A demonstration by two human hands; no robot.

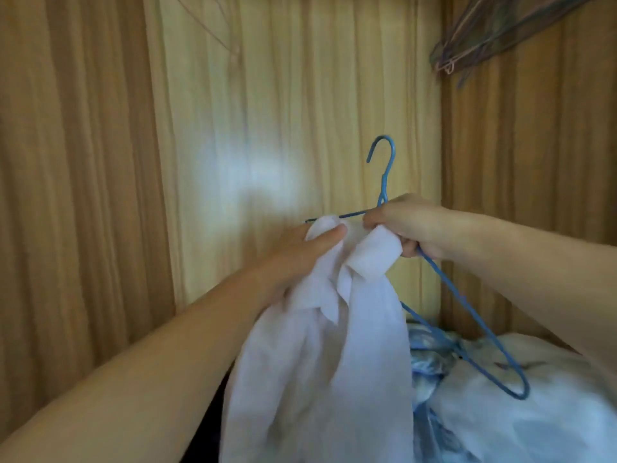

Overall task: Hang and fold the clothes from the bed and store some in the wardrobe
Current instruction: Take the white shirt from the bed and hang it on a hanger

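Observation:
A white collared shirt (334, 345) hangs in front of me, its collar bunched up at hand height. My left hand (300, 252) pinches the collar fabric, thumb on top. My right hand (410, 225) grips a blue wire hanger (474, 315) at its neck together with a fold of the collar. The hanger's hook points up. Its left arm pokes into the shirt, and its right arm slopes down to the lower right, bare.
A pile of white and blue patterned clothes (500, 406) lies on the bed at the lower right. Wood-grain panels (283, 111) stand close ahead and to both sides. A bunch of wire hangers (474, 38) hangs at the upper right.

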